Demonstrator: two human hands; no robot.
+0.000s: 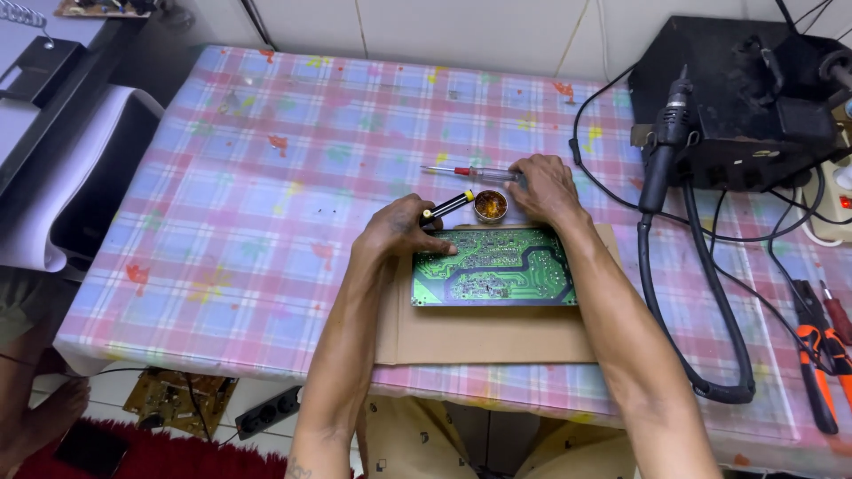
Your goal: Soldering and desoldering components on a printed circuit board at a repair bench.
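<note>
A green circuit board (493,266) lies solder-side up on a sheet of brown cardboard (484,335) on the checked tablecloth. My left hand (401,227) rests on the board's upper left corner and grips a black and yellow tool (450,206) that points up and right. My right hand (543,187) sits behind the board's far edge, fingers curled on the clear handle end of a slim screwdriver (466,171) with a red collar. A small round tin (490,205) of brown paste stands between the two hands.
A black soldering station (737,98) stands at the back right, with a black handpiece (666,146) and thick hose (710,302) looping across the table. Orange-handled pliers (821,364) lie at the right edge. A circuit board (173,399) and power strip (266,412) lie on the floor.
</note>
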